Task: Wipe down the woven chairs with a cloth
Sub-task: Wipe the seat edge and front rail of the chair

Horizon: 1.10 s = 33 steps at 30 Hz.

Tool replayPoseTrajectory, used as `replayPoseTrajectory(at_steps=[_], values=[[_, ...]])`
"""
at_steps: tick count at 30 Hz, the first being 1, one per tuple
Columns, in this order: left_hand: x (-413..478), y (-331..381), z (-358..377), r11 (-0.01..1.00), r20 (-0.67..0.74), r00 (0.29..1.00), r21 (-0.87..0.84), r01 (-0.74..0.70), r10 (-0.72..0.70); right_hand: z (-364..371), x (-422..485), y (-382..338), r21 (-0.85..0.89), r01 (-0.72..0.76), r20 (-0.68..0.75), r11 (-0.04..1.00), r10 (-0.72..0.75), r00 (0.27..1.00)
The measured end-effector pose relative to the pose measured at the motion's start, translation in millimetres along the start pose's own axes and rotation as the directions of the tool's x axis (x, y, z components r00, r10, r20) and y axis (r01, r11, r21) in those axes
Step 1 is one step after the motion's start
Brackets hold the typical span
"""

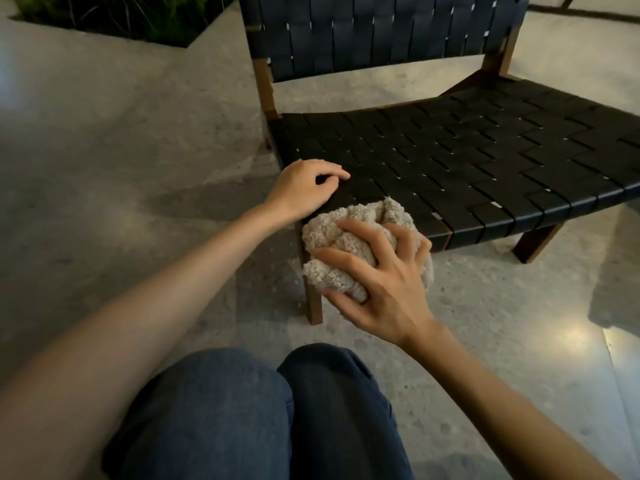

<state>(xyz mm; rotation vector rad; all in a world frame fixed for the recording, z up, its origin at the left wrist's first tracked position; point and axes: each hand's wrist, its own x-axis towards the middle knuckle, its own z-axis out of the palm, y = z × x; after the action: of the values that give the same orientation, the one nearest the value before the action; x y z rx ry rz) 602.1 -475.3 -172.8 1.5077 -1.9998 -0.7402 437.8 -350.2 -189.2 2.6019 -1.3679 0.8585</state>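
Note:
A low chair with a black woven seat [467, 157], woven backrest [381, 32] and brown wooden legs stands in front of me on the floor. My left hand [304, 188] rests on the seat's near left corner, fingers curled over the edge. My right hand [377, 271] grips a bunched beige terry cloth [349, 233] and presses it against the front left corner of the seat, just above the front left leg [313, 303].
The speckled grey floor [121, 133] lies all around the chair. A dark planter with green plants [121, 15] sits at the top left. My knees in blue jeans [259, 410] are at the bottom centre, close to the chair's front leg.

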Motion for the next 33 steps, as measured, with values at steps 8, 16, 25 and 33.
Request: replayPoseTrajectory(at_steps=[8,16,25,33], values=[[-19,3,9,0.983,-0.162,0.986,-0.186,0.011,-0.042,12,-7,-2,-0.101,0.011,-0.122,0.995,-0.024,0.992],[-38,-27,41,0.908,-0.353,0.933,-0.41,-0.083,-0.074,42,-27,15,-0.207,0.058,-0.363,0.977,-0.131,0.922],[-105,-43,84,0.691,-0.244,0.936,-0.723,0.0,-0.256,89,-72,11,-0.184,-0.03,-0.181,0.982,-0.003,0.984],[-155,-79,111,0.667,0.015,0.904,-0.669,0.327,-0.427,99,-94,-1,0.128,-0.3,0.043,0.945,0.297,0.954]])
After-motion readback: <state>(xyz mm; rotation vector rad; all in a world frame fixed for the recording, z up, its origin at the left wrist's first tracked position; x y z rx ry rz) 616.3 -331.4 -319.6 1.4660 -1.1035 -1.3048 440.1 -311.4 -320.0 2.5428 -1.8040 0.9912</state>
